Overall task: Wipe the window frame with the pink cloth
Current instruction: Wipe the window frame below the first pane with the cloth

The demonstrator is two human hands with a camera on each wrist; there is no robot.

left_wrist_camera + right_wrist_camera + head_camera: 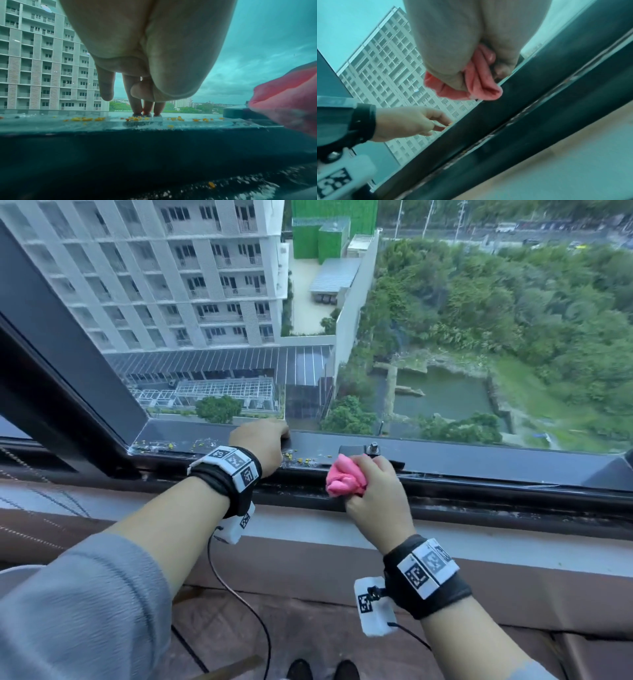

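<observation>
Head view showed the person leaning over a dark window frame [479,460] high above the ground. The right hand [375,494] held the pink cloth [344,479] bunched into a ball, with the fingers and thumb curled tightly round it. The cloth was pressed against the inner edge of the frame, just beside a small metal bolt [374,447] on a dark bracket. In the right wrist view the cloth [477,83] stuck out from the closed fist [453,47] and touched the dark rail of the frame [530,108].

The left hand [262,445] rested farther to the left on the flat lower part of the frame. In the left wrist view its fingers [135,94] pointed down, fairly straight and close together, and three fingertips touched the wet surface; the thumb was bent against them, and the hand held nothing. Small yellow crumbs [85,119] lay scattered on the frame around these fingertips, and the head view showed more of them [294,457] between the two hands.

Both wrists carried black bands with printed square markers [234,465]. A grey sleeve [78,604] covered the left upper arm. Outside, a tall white building [164,268] and green trees [496,313] were visible below.
</observation>
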